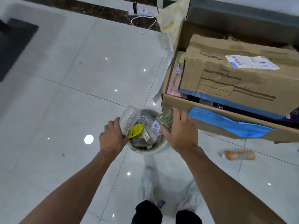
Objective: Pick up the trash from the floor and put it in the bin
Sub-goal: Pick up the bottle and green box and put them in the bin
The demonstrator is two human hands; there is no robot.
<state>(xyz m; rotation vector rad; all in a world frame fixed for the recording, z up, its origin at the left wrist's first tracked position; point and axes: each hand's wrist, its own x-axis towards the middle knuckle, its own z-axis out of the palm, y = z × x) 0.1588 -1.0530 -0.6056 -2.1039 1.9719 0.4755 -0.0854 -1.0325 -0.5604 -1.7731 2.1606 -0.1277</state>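
A small white bin [155, 151] stands on the tiled floor in front of my feet, full of wrappers, a yellow tag and crumpled packets. My left hand [111, 136] grips a clear plastic bottle [129, 118] over the bin's left rim. My right hand [178, 131] holds a green carton [165, 119] over the bin's right rim. An orange plastic bottle [239, 155] lies on the floor to the right.
A large open cardboard box [226, 123] with blue tape, holding a smaller box and packets, sits close on the right. A power strip with a white cable [144, 20] lies by the far wall. A dark mat [13, 46] is at far left.
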